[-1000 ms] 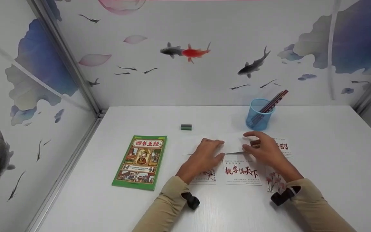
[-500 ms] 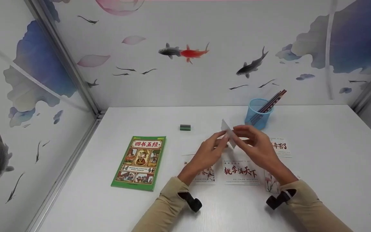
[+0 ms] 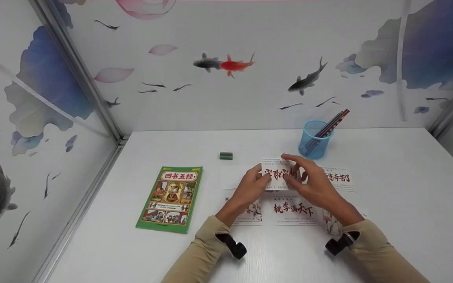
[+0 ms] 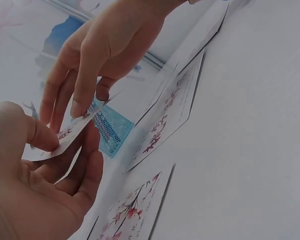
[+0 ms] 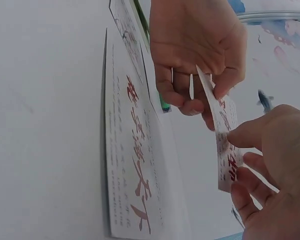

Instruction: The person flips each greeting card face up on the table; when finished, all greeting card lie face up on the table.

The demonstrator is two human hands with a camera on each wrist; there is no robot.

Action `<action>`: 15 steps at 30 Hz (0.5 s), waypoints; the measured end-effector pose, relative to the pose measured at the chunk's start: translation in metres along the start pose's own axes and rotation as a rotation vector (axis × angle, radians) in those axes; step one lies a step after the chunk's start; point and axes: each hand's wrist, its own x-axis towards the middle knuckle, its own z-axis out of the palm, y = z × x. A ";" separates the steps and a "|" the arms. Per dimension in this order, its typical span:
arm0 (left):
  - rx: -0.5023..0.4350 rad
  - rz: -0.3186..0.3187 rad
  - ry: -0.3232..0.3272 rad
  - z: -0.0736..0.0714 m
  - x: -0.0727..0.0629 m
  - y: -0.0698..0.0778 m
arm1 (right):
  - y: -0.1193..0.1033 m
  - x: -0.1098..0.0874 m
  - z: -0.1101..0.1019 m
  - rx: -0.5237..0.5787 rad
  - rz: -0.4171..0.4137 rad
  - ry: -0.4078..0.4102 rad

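A white greeting card with red brush writing [image 3: 277, 173] is held up off the table, its writing upside down in the head view. My left hand [image 3: 247, 190] pinches its left end, thumb on the printed face and fingers behind. At the other end my right hand [image 3: 321, 190] pinches it too; the right wrist view shows that thumb on the writing. Below the hands lie a card with red writing [image 3: 295, 210], a blossom card [image 3: 256, 212] partly covered by the left wrist, and a pink-flower card [image 3: 330, 222] partly under the right wrist.
Another written card [image 3: 342, 181] lies beyond the right hand, and a pale card [image 3: 230, 179] is left of the left hand. A green book [image 3: 169, 199] lies to the left. Farther back are a small green block [image 3: 226, 155] and a blue mesh cup [image 3: 313, 143] with pencils.
From low over the table, both hands lifted the card, which stood edge-on half a second ago. It has since turned so its red writing faces the head camera.
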 end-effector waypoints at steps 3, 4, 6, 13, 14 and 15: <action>-0.033 0.003 -0.009 -0.001 0.002 -0.001 | 0.002 0.001 -0.001 -0.051 0.025 0.010; -0.055 0.007 -0.013 -0.002 0.002 -0.001 | 0.002 0.001 -0.002 -0.061 0.035 0.015; -0.116 0.018 -0.031 -0.003 0.003 -0.002 | 0.002 0.001 -0.002 -0.064 0.059 0.028; -0.211 0.050 -0.104 -0.005 0.003 -0.002 | 0.002 0.001 -0.004 -0.049 0.211 0.041; -0.210 0.056 -0.125 -0.005 0.003 -0.003 | 0.002 0.001 -0.004 -0.049 0.225 0.039; -0.205 0.063 -0.144 -0.006 0.002 -0.003 | 0.003 0.001 -0.004 -0.047 0.234 0.036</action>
